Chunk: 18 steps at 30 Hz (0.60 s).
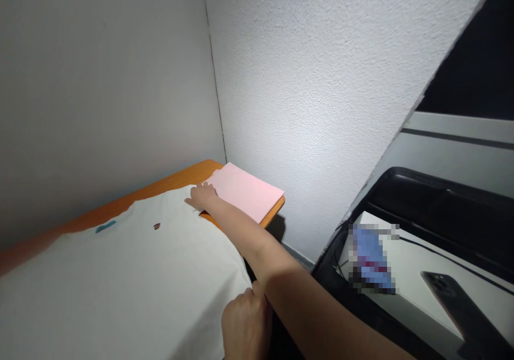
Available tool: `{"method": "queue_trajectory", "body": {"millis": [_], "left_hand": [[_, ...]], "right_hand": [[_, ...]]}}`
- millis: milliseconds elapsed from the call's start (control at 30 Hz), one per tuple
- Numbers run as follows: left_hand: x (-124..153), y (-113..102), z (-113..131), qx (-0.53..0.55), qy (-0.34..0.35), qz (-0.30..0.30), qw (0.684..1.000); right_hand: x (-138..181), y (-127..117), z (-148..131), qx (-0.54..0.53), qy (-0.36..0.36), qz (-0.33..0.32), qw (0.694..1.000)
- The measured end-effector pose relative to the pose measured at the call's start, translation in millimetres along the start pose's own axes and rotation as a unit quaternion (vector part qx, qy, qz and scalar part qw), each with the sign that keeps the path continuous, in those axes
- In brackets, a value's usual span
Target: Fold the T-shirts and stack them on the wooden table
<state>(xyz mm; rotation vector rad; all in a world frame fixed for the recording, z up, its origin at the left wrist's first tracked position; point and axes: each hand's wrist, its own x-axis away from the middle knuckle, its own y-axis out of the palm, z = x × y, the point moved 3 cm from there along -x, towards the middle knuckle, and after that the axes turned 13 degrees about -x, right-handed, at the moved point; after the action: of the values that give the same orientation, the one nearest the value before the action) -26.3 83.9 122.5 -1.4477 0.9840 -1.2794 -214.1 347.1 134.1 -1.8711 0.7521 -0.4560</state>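
Note:
A white T-shirt (132, 274) with a small blue neck label lies spread over an orange wooden table (176, 178). My right hand (203, 195) reaches across to the shirt's far right corner. Its fingers are curled down on the cloth edge, right beside a folded pink cloth (244, 191). My left hand (246, 325) is closed in a pinch on the shirt's near right edge, just under my right forearm.
The table stands in a corner between two white walls. To the right is an open black case (441, 210) holding a white box (417, 274). A dark phone (461, 312) and a blurred blue item (371, 258) lie on the box.

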Motion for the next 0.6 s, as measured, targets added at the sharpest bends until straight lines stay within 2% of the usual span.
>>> {"method": "queue_trajectory", "body": {"millis": [133, 233, 300, 367, 500, 600], "left_hand": [[11.3, -22.8, -8.5, 0.024, -0.007, 0.003, 1.0], [16.9, -27.7, -15.6, 0.052, 0.006, 0.005, 0.999], [20.2, -25.2, -20.8, 0.059, 0.008, 0.024, 0.998], [25.2, -21.1, -25.5, 0.064, -0.005, 0.068, 0.996], [38.7, -9.3, -29.9, 0.099, -0.076, 0.144, 0.982], [43.1, 2.6, -30.9, 0.123, -0.138, 0.184, 0.965]], "right_hand": [[-0.1, 3.9, -1.6, 0.014, -0.008, 0.003, 1.0], [4.3, 6.8, -1.4, 0.02, -0.013, 0.013, 1.0], [7.8, 7.3, -2.6, 0.022, -0.018, 0.021, 0.999], [11.4, 4.8, -5.5, 0.02, -0.027, 0.024, 0.999], [12.2, -11.8, -10.9, 0.009, -0.039, 0.014, 0.999], [-4.7, -26.9, -9.7, 0.0, -0.032, 0.025, 0.999]]}}
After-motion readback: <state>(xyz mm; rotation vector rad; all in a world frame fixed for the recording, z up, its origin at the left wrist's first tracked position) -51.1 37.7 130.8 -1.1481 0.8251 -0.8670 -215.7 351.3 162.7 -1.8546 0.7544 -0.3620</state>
